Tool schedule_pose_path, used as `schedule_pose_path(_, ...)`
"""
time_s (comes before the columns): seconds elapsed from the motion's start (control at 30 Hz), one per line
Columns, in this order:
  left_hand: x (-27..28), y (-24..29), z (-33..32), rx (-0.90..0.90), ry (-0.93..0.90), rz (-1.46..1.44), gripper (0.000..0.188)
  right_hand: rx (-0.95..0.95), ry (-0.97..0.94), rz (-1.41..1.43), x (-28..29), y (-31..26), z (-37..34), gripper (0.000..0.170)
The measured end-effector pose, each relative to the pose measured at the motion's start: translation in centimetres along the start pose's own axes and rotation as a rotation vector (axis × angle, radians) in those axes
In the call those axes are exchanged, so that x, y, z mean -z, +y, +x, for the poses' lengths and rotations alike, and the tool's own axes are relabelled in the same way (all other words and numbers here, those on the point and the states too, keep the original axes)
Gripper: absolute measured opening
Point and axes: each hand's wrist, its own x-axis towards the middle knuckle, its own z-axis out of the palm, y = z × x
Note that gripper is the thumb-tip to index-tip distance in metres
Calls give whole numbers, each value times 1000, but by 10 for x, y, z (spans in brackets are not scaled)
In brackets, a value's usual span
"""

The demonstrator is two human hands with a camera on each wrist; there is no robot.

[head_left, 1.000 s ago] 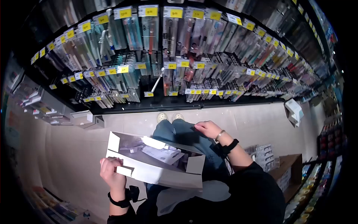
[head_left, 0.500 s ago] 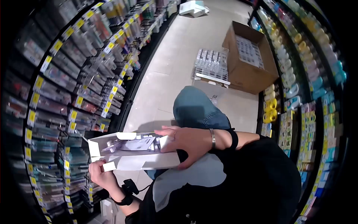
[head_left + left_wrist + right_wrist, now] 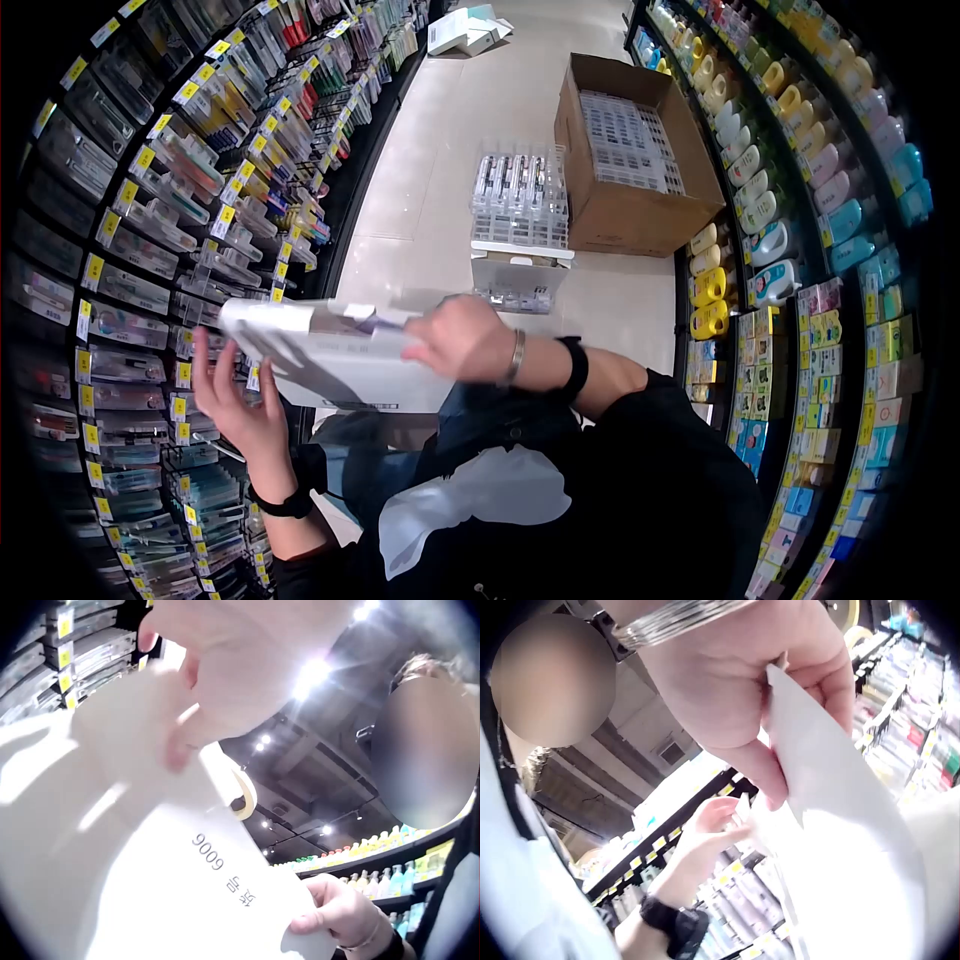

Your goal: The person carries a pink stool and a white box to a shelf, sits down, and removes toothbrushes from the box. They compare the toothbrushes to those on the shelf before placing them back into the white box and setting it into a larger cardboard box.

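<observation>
A white cardboard box (image 3: 345, 365) is tilted in front of the person's body, its long side facing up in the head view. At its right end the right hand (image 3: 462, 338) grips the wall, thumb on the outer face and fingers over the edge in the right wrist view. The left hand (image 3: 240, 405) is at the box's left end, fingers straight and spread, close by the corner. Printed characters and a number show on the box side (image 3: 217, 870) in the left wrist view. Most of what lies inside the box is hidden now.
Racks of hanging packets (image 3: 150, 270) line the left. Shelves of bottles (image 3: 765, 240) run along the right. On the aisle floor stand a brown carton (image 3: 640, 225) with clear trays inside, a stack of clear trays (image 3: 520, 190) and white boxes (image 3: 465, 35) farther off.
The view has turned right along the aisle. The right hand came from beside the leg to grip the box's right end. The box tilted, and the left hand's fingers opened off its edge.
</observation>
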Motion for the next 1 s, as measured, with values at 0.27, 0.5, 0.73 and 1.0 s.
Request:
schedule_pose_path(0.27,-16,-8,-17,154,-20,-139,25,-277,192,102,86,144,67,35)
schedule_pose_path(0.5,-7,-24,-68,370,-115,-5,17,-587,371,-338,83,232,111,30)
schedule_pose_path(0.73,-5,-29,-85,496,-56,-143,11,-505,74,-730,-40,327,73,16)
schedule_pose_path(1.0,-15,-25,-99,555,-138,-245,13,-811,-316,-508,-176,335,13,23)
